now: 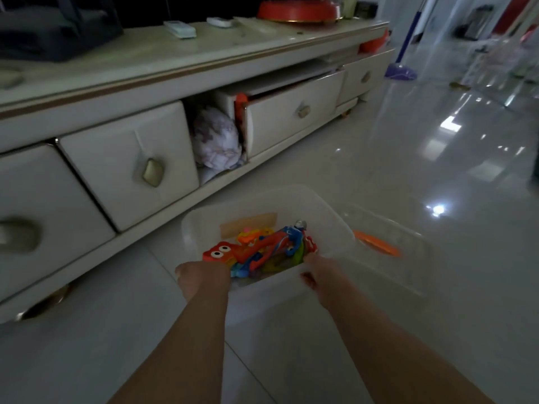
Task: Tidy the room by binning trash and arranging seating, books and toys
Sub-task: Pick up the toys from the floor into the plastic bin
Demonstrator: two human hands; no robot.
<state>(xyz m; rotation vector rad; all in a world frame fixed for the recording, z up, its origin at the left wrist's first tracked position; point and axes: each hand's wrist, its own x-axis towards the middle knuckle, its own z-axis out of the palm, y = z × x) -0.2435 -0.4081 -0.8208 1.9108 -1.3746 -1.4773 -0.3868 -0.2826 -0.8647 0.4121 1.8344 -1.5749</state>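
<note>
A clear plastic bin (326,217) sits low over the tiled floor in front of a cream TV cabinet. Colourful toys (262,249) fill it: a red block with eyes, a red-and-blue figure, and orange and green pieces. My left hand (201,277) grips the bin's near rim on the left. My right hand (319,274) grips the same rim on the right. To the right of the bin lies its clear lid (393,258) with an orange handle (376,243).
The long TV cabinet (163,83) runs along the left, with one drawer (294,115) pulled ajar and a floral bundle (217,141) in an open gap. A purple broom (401,70) stands by its far end. Glossy floor (437,170) stretches to the right.
</note>
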